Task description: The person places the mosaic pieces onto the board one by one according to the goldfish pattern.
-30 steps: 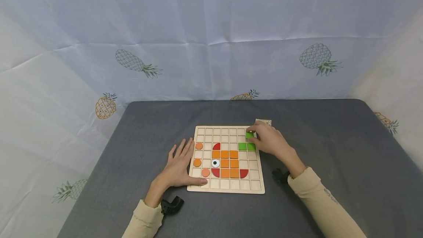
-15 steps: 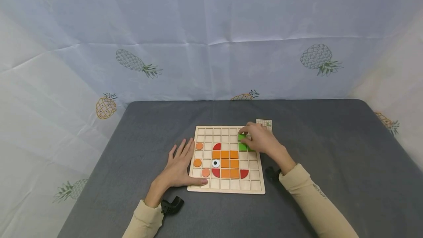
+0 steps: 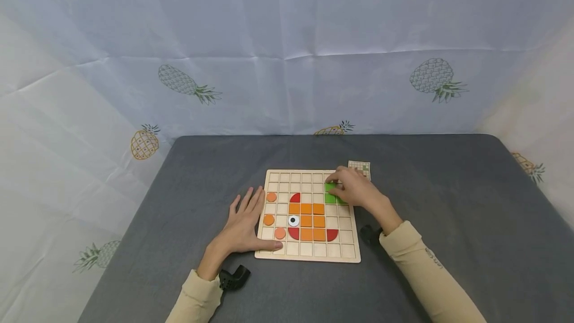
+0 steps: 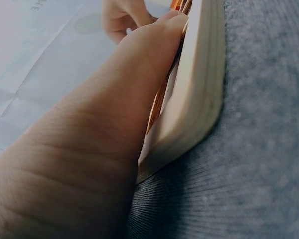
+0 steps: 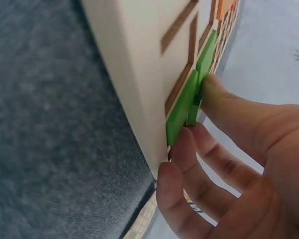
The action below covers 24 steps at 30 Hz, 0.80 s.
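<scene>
A wooden grid board (image 3: 293, 251) lies on the table in the head view. My right hand (image 3: 358, 188) pinches a green square tile (image 3: 330, 187) between thumb and fingers at the board's upper right. Just below it sit two more green square tiles (image 3: 330, 199), one partly behind the hand; they show closer in the right wrist view as green tiles (image 5: 182, 107). My left hand (image 3: 239, 228) rests on the board's left side, fingers spread and thumb over the lower left corner. Orange squares (image 3: 306, 221), red quarter-round tiles (image 3: 332, 235) and a white eye disc (image 3: 293, 220) fill the middle.
Several orange discs (image 3: 268, 220) sit in the board's left columns. A small printed grid card (image 3: 364, 166) lies behind the right hand, partly covered. The dark grey table (image 3: 426, 173) meets a pineapple-print cloth (image 3: 287, 93) at the back.
My right hand has shifted left by about one column with the green tile, then stayed nearly still. More of the grid card shows. The left hand has kept its place.
</scene>
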Each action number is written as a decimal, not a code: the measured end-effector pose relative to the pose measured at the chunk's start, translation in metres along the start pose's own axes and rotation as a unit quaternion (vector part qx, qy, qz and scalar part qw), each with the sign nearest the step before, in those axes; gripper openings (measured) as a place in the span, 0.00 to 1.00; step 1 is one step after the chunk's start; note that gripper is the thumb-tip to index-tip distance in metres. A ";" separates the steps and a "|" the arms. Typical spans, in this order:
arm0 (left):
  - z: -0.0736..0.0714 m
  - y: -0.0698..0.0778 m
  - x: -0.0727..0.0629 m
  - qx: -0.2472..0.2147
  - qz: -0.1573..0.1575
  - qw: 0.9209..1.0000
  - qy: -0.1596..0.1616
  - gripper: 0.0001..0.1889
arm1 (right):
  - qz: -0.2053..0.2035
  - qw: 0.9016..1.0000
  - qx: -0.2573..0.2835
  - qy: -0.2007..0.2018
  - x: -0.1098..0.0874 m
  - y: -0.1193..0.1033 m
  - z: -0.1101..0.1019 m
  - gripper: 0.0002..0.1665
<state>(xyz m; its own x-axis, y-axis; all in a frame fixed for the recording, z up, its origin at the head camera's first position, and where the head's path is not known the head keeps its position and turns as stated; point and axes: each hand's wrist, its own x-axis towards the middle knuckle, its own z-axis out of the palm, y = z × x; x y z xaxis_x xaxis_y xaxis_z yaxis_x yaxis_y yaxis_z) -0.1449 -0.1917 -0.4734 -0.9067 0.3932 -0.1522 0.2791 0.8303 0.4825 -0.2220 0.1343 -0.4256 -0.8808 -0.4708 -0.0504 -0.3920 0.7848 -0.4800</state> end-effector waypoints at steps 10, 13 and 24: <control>-0.001 -0.001 0.001 -0.002 -0.004 1.000 0.002 0.75 | -0.002 1.000 0.004 0.003 0.001 0.000 0.002 0.16; 0.000 -0.001 0.001 0.000 -0.001 1.000 0.003 0.75 | 0.001 1.000 0.005 0.004 0.001 0.001 0.002 0.16; 0.000 0.000 0.001 -0.001 0.003 1.000 0.004 0.75 | -0.014 1.000 0.016 0.022 -0.003 0.005 0.005 0.17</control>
<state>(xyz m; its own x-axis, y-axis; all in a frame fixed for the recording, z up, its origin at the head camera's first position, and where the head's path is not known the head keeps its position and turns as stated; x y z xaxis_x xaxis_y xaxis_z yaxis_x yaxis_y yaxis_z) -0.1458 -0.1913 -0.4737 -0.9074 0.3954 -0.1420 0.2847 0.8273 0.4843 -0.2203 0.1374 -0.4325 -0.8806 -0.4739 0.0016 -0.4088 0.7579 -0.5085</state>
